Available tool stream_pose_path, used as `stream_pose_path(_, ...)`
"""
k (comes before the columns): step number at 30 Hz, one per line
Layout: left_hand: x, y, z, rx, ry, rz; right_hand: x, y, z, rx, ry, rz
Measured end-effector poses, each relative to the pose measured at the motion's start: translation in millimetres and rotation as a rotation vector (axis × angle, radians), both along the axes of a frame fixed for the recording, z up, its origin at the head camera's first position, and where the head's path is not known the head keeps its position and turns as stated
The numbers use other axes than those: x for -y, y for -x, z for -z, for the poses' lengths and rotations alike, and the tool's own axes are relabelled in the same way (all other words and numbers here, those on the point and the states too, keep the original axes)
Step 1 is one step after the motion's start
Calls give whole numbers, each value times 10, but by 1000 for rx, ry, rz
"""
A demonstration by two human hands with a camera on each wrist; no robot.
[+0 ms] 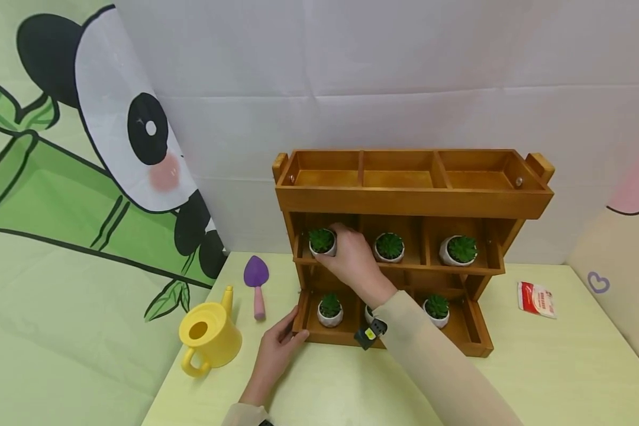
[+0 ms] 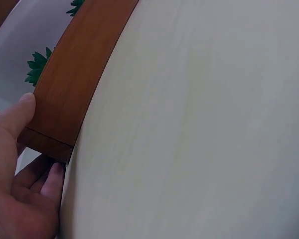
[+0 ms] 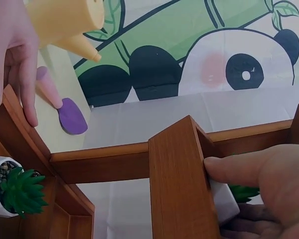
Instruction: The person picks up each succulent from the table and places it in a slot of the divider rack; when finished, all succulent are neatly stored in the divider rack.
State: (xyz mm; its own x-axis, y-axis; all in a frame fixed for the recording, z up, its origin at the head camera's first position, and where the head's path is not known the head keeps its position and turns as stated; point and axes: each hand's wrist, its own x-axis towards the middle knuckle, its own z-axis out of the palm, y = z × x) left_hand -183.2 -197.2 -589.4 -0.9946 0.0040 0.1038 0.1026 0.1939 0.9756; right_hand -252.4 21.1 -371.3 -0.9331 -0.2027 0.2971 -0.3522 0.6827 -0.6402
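Note:
A three-tier wooden plant stand [image 1: 412,204] stands against the back wall. My right hand [image 1: 354,257] reaches to its middle tier and grips a small potted succulent [image 1: 321,241] at that tier's left end. In the right wrist view, the thumb and fingers are around the white pot [image 3: 223,200], partly hidden by the wooden front board. My left hand [image 1: 278,348] holds the front left corner of the bottom tier, thumb at the front rail [image 2: 74,69] and fingers low at its end. Nearest to it stands another potted succulent [image 1: 330,310] in the bottom tier.
More potted succulents sit on the stand, two in the middle tier [image 1: 389,247] and others below, one partly behind my right arm. A yellow watering can [image 1: 218,334] and a purple toy trowel [image 1: 257,272] lie left; a red-and-white packet [image 1: 536,300] lies right.

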Motion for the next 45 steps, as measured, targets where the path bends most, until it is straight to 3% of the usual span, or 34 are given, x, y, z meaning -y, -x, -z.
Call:
stream_pose_path(18,-9,5,-6,-4,25,3,-8,-63,14,-34,-39,28)
stream_pose_path(23,-8,-1,-23,-6,32,1,-26,-115,48,-63,-3,12)
stream_pose_path(29,-8,1,-25,-2,34,1,-112,-266,150,-95,45,-21)
stream_pose_path(38,-7,-3,-33,-16,53,4,-327,-580,267,-64,125,-62)
stream_pose_path(45,-16,-2,-40,-40,66,12,-487,-727,427,-113,191,-113)
